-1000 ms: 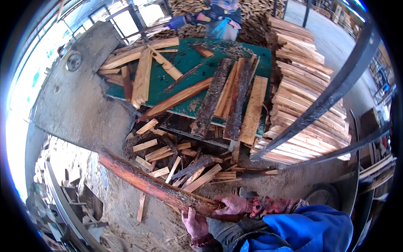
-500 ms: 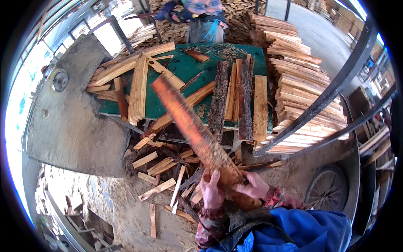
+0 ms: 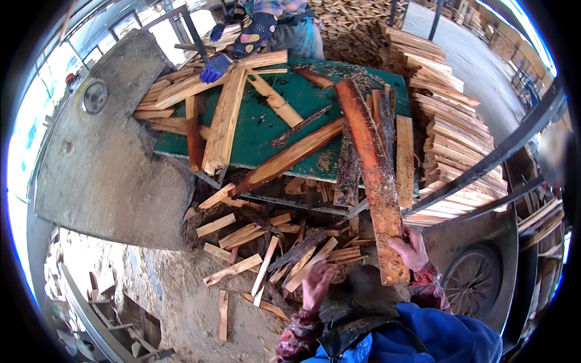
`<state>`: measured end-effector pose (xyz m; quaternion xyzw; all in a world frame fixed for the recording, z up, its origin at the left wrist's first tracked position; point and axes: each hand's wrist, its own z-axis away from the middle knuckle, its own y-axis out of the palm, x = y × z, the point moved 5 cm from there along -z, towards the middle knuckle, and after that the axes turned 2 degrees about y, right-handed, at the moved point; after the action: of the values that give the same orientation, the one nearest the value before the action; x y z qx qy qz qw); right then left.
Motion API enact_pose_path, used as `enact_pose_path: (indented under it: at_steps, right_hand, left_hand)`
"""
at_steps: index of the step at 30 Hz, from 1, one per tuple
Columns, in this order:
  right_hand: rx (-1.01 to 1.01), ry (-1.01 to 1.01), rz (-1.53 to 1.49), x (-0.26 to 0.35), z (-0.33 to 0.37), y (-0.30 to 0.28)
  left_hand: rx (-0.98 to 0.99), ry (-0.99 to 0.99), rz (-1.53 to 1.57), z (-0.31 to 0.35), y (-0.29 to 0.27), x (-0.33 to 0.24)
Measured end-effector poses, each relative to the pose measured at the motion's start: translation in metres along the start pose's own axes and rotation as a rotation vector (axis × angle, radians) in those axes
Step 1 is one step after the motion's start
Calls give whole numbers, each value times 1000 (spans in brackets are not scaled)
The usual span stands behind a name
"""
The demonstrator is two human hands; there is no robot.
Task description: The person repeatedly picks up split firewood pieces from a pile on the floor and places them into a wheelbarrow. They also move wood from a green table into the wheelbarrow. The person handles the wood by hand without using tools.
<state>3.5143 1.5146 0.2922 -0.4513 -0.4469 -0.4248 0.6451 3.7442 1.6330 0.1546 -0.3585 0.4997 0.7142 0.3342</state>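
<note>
A long, rough-edged wooden slab with an orange-brown, bark-stained face slants from my body to the green table. My right hand grips its right edge near the close end. The far part of the slab overlaps other bark-edged boards on the table. To the left of the slab and apart from it is my left hand, empty, its fingers loosely bent and spread. A dark apron shows below my hands.
The green table carries several loose boards. A co-worker's blue glove touches a board across it. Stacked planks stand right, beside a dark metal bar. Offcuts litter the ground; a spoked wheel is lower right.
The slab has swung right, its far end now over the boards on the table's right. My left hand has let go of it. The co-worker's gloved hand has come onto a board.
</note>
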Motion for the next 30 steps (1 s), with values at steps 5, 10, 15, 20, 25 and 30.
enact_pose_path:
  at_steps: [5,10,15,20,25,30]
  right_hand:
    - [44,106,-17,-16,9,3]
    - [81,86,78,-14,27,8]
    - [82,137,67,-14,43,20]
    - [10,216,64,-32,65,22]
    - [19,214,192,-32,70,22]
    - [-63,235,-54,-9,59,25]
  left_hand:
    - [-323,150,19,4,-83,0]
    - [-494,272,-163,-28,-114,-67]
    - [-568,456,-300,-76,-168,-117]
    - [-493,375,-260,-101,-139,-137]
    - [-159,253,-162,-98,-86,-57]
    - [68,2,-81,-42,-39,15]
